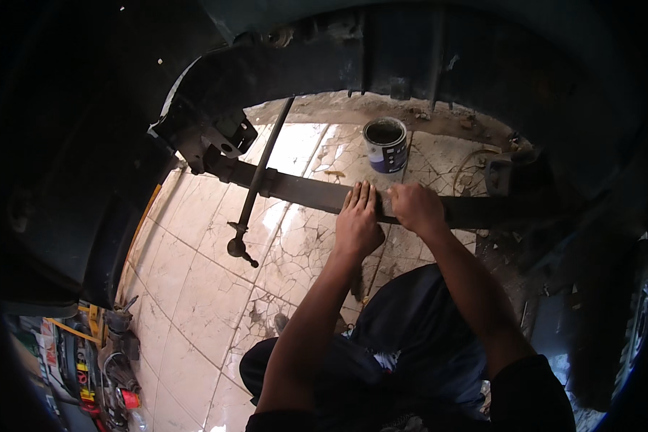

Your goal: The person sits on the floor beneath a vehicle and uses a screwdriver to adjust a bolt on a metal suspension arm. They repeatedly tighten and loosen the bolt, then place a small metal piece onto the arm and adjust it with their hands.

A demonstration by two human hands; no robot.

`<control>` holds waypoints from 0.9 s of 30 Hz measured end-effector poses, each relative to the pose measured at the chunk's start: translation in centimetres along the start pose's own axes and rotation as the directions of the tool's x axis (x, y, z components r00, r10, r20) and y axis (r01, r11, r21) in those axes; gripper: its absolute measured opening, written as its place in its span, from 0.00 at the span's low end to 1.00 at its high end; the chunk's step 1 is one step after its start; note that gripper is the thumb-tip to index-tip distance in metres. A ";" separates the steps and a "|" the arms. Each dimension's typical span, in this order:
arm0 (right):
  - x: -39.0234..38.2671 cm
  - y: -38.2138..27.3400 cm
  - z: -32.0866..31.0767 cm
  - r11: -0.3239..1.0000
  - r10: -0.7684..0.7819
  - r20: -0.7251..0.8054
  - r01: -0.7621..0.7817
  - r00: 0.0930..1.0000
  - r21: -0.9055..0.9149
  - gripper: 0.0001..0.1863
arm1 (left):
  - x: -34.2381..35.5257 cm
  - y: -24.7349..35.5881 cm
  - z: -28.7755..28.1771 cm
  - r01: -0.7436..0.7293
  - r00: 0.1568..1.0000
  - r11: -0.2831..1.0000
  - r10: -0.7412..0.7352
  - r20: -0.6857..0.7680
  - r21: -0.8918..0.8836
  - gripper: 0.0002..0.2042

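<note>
A long dark flat metal bar (306,193), like a leaf spring, runs crosswise in front of me under a vehicle's body. My left hand (360,222) lies on its middle, fingers stretched out and pressed flat against the metal. Just to the right, my right hand (417,209) is curled closed at the bar. Its fingertips are turned away, so what it may hold is hidden. A paler patch (387,206) shows between the two hands. Beyond them an uncovered paint can (387,146) stands upright on the floor, dark inside.
A dark rod (263,169) with a ball-joint end (236,248) slants across the bar on the left. A metal bracket (227,137) hangs by the bar's left end. Dark bodywork (302,65) arches overhead. Assorted tools (97,367) lie at lower left on cracked floor tiles (187,281).
</note>
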State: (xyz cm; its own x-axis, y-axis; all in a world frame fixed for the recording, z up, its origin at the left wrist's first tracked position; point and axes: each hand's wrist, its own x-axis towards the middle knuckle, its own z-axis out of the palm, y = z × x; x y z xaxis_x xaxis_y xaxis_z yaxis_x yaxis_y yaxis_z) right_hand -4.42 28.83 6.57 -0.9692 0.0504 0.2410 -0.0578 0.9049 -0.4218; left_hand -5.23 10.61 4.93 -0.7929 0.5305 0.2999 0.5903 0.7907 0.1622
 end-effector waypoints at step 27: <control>-0.2 0.6 -0.2 0.989 -0.030 -0.051 0.037 0.998 0.144 0.16 | 0.2 0.8 -0.2 0.021 0.999 0.999 -0.023 -0.037 -0.044 0.42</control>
State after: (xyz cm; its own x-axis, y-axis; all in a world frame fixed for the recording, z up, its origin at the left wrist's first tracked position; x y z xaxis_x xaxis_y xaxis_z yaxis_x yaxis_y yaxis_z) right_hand -4.21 29.43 6.48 -0.9537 0.0442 0.2976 -0.1279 0.8358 -0.5340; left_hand -4.86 11.25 5.34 -0.8001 0.5004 0.3309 0.5793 0.7877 0.2094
